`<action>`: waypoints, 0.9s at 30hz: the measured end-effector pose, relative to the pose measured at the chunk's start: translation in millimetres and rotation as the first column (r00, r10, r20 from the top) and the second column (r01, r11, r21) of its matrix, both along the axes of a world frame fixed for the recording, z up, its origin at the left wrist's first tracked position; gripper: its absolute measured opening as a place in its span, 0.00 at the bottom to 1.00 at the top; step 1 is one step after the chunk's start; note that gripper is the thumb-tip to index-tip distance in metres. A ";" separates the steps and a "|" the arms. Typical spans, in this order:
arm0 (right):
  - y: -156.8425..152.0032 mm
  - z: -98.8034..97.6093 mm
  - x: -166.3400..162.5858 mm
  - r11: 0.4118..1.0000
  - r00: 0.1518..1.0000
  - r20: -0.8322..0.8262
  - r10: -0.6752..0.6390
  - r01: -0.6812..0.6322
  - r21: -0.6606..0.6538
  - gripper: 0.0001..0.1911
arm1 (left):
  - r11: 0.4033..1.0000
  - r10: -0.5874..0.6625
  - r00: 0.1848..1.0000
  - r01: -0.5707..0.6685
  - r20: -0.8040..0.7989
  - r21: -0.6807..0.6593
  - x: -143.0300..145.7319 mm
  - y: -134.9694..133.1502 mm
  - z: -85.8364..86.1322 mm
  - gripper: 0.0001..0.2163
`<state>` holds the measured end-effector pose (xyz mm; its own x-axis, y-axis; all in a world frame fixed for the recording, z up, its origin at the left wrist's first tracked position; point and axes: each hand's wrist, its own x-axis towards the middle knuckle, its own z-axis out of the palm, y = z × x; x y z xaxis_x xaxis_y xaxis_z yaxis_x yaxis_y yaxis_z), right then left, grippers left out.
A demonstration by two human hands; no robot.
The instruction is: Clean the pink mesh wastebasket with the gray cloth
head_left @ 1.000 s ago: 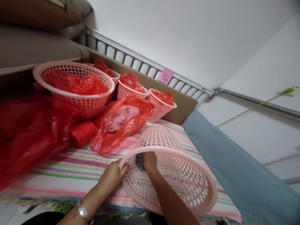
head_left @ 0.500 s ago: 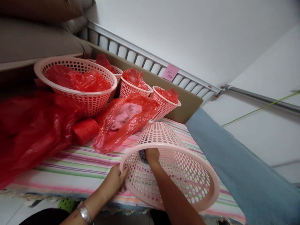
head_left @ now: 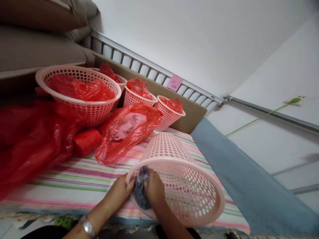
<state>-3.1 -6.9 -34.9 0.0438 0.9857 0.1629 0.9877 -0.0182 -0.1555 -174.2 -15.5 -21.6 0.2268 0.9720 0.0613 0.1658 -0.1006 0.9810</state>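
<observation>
A pink perforated plastic basket (head_left: pixel 179 172) lies on its side on a striped cloth, its mouth turned towards me. My left hand (head_left: pixel 119 192) grips the basket's rim at the left, fingers curled over the edge. My right hand (head_left: pixel 154 187) is at the basket's mouth, closed on a dark grey-purple cloth (head_left: pixel 141 191) pressed against the inside wall near the rim. A metal bracelet sits on my left wrist.
Several pink baskets (head_left: pixel 79 99) lined with red plastic bags stand at the back left. A red bag (head_left: pixel 127 131) with something pink inside and a red roll (head_left: pixel 86 141) lie on the striped cloth (head_left: pixel 74 179). A blue fabric (head_left: pixel 236 176) runs along the right; a metal rail (head_left: pixel 149 68) lines the wall.
My right hand has drawn back from deep inside the basket to its rim, and the dark cloth now shows plainly. The left hand keeps its grip on the rim.
</observation>
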 end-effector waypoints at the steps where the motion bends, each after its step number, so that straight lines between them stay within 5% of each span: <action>1: 19.3 0.3 5.9 0.999 1.000 -0.009 -0.026 0.026 0.019 0.20 | 1.000 -0.004 0.999 0.004 -0.034 0.005 -0.8 1.0 0.5 0.15; 8: 117.3 -4.1 37.8 0.985 0.987 -0.140 -0.079 0.099 0.141 0.20 | 0.996 -0.062 0.979 0.075 -0.195 0.058 -13.9 12.2 14.5 0.12; 13: 129.6 -7.6 42.4 0.978 0.981 -0.177 -0.078 0.109 0.175 0.21 | 0.998 0.004 0.993 0.002 -0.121 0.056 -10.7 10.3 7.1 0.12; 16: 127.0 -4.2 41.4 0.980 0.985 -0.153 -0.085 0.111 0.167 0.21 | 0.996 -0.001 0.999 -0.002 -0.043 -0.086 -1.3 0.5 -8.5 0.17; 21: 98.0 2.2 22.1 0.990 0.991 -0.068 -0.117 0.122 0.071 0.16 | 0.963 -0.043 0.998 0.054 0.048 -0.265 8.8 -8.4 -30.4 0.25; 27: -15.3 -4.1 -13.6 1.000 0.999 0.032 0.030 -0.030 0.008 0.21 | 0.985 0.015 0.997 -0.002 0.074 -0.175 5.6 -3.8 -29.1 0.23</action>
<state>-16.7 -22.3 -39.0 0.0088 0.9851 0.1717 0.9922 0.0127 -0.1237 -168.6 -19.3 -50.7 0.2196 0.9711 -0.0935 0.0918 0.0748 0.9930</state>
